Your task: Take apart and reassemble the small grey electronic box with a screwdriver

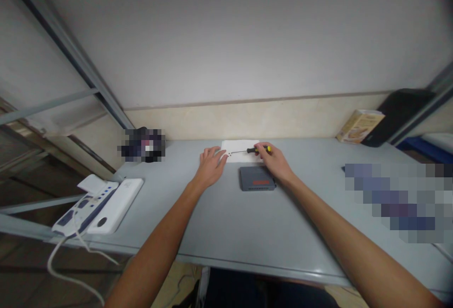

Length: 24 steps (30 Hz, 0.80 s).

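One grey table (212, 232) spans your frame; one power strip (87, 211) and one white slab (118, 204) sit lower left. At centre, your left hand (211, 166), fingers spread, meets one white sheet (239, 144). One grey device (251, 176) lies below, its corner hidden by your right hand (275, 161), closed round one screwdriver (252, 150). Specks (230, 154) near its tip: too tiny to count.

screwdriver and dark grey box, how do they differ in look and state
The screwdriver is long and thin, while the dark grey box is broad and flat. The screwdriver's handle is black and yellow; the dark grey box bears a red patch. The right hand holds the screwdriver, whereas the dark grey box lies on the table. Both are close to the white paper.
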Each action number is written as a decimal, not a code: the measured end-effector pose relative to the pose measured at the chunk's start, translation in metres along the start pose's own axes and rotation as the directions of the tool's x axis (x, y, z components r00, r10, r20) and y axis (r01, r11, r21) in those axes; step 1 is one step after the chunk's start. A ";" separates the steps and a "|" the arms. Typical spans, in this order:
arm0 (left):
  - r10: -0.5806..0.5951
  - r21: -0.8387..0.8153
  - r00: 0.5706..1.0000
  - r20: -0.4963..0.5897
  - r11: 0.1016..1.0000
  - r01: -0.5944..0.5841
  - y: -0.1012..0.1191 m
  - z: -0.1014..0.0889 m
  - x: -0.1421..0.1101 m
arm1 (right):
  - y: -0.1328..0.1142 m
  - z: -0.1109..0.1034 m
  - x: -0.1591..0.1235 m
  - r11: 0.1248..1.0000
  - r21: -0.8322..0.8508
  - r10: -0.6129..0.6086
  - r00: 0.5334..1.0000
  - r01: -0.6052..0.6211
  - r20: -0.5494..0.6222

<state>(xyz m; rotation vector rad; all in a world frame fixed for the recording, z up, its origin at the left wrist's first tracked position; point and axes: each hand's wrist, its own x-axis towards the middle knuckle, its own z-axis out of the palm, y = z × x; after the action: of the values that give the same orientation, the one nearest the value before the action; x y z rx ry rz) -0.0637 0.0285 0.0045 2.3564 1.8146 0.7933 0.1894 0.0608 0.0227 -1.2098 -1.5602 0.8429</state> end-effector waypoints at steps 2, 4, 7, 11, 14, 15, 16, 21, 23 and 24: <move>-0.005 0.002 1.000 -0.017 1.000 0.005 0.000 0.001 0.000 | 0.000 -0.002 0.000 1.000 0.002 -0.006 0.999 0.006 -0.036; -0.004 -0.005 1.000 -0.028 1.000 0.004 0.000 0.002 0.001 | 0.000 -0.004 0.001 1.000 0.017 -0.007 0.998 0.009 -0.060; -0.003 -0.026 0.999 -0.054 1.000 0.002 0.002 0.003 0.002 | -0.001 -0.007 0.002 0.998 0.067 0.001 0.998 0.003 -0.064; 0.010 -0.074 0.994 -0.109 0.997 -0.018 0.004 0.001 0.003 | -0.004 -0.006 0.000 0.993 0.119 0.001 0.999 0.004 -0.047; 0.038 -0.086 0.993 -0.114 0.995 -0.048 0.004 -0.001 0.003 | -0.007 -0.005 -0.001 0.991 0.132 0.001 1.000 0.003 -0.028; 0.045 -0.085 0.993 -0.112 0.995 -0.054 0.004 -0.002 0.003 | -0.007 -0.004 -0.002 0.991 0.136 0.002 1.000 0.001 -0.024; 0.052 -0.085 0.993 -0.110 0.995 -0.061 0.004 -0.003 0.003 | -0.008 -0.004 -0.003 0.990 0.141 0.005 1.000 -0.002 -0.019; 0.089 -0.087 0.992 -0.093 0.992 -0.097 0.004 -0.005 0.003 | -0.011 -0.004 -0.004 0.985 0.173 0.026 1.000 -0.024 -0.008; 0.095 -0.094 0.991 -0.095 0.990 -0.103 0.005 -0.006 0.003 | -0.013 -0.004 -0.005 0.982 0.185 0.024 1.000 -0.021 -0.015; 0.094 -0.097 0.991 -0.097 0.990 -0.103 0.006 -0.006 0.003 | -0.014 -0.005 -0.005 0.981 0.191 0.024 1.000 -0.020 -0.018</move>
<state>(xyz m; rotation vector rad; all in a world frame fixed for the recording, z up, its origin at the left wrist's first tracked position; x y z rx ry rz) -0.0608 0.0279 0.0128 2.3979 1.6570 0.9975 0.1899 0.0518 0.0354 -1.0950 -1.4175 0.9690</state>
